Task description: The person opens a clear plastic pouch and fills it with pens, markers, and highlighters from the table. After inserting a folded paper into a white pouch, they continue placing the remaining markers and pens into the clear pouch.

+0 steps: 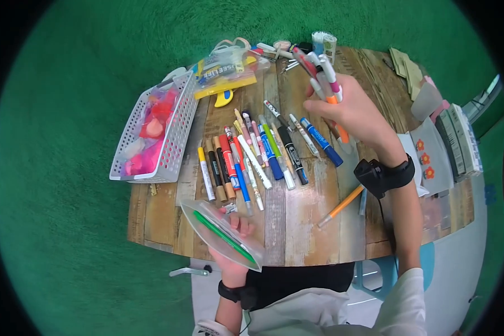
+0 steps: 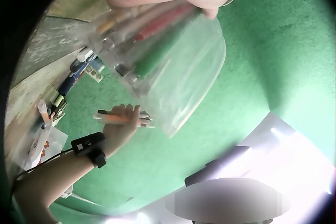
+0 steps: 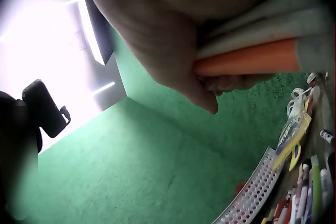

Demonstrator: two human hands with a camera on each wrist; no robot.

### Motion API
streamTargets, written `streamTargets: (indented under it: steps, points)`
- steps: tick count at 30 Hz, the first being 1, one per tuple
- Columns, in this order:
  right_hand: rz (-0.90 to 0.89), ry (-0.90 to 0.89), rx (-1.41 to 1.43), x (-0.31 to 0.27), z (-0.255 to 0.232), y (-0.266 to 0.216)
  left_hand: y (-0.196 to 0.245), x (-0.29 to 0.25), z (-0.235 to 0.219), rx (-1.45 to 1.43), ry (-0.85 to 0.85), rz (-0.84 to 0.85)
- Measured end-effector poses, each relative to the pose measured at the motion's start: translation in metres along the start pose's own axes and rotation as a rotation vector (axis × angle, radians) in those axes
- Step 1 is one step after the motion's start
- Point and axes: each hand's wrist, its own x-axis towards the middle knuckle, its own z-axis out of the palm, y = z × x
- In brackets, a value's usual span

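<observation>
My left hand (image 1: 229,267) holds a translucent pouch (image 1: 208,237) near the front edge of the table. A green pen (image 1: 224,236) shows inside it; in the left wrist view a red pen (image 2: 161,23) shows there too. My right hand (image 1: 365,109), raised over the back right of the table, grips a bundle of pens and markers (image 1: 329,77), some white-capped and some orange. Between the hands, many markers lie side by side, among them a blue marker (image 1: 321,141), a black marker (image 1: 293,154) and a yellow-capped marker (image 1: 206,172).
A white perforated basket (image 1: 176,147) with pink and red packets stands at the left. Behind the markers lies a yellow-edged plastic bag (image 1: 229,84). An orange pen (image 1: 341,205) lies by itself at front right. Boxes (image 1: 459,140) and a flower-printed sheet (image 1: 431,159) occupy the right side.
</observation>
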Motion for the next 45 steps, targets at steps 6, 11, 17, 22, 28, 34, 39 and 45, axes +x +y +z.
streamTargets:
  steps: [6, 11, 17, 22, 28, 34, 39, 45]
  points:
    - [0.123, -0.052, 0.217, -0.003, 0.022, 0.002, 0.0, 0.0, -0.001, -0.046, -0.001, -0.011]
    - [0.082, -0.014, 0.373, -0.006, 0.037, -0.004, 0.0, 0.0, -0.002, -0.04, -0.02, -0.014]
    - [0.005, 0.004, 1.042, -0.029, 0.048, -0.033, -0.008, -0.006, 0.017, 0.086, 0.155, 0.109]
    - [0.023, -0.058, 1.042, -0.051, 0.067, -0.056, -0.02, -0.013, 0.021, 0.176, 0.276, 0.224]
    - [-0.074, -0.153, 1.134, -0.06, 0.08, -0.053, -0.036, -0.021, 0.052, 0.318, 0.192, 0.22]
    - [-0.072, -0.261, 0.908, -0.062, 0.086, -0.054, -0.036, -0.015, 0.073, 0.437, 0.134, 0.285]
    - [0.053, -0.271, 0.809, -0.062, 0.098, -0.048, -0.031, -0.008, 0.079, 0.4, 0.112, 0.376]
    - [0.087, -0.324, 0.598, -0.058, 0.098, -0.044, -0.026, -0.002, 0.061, 0.42, 0.133, 0.492]
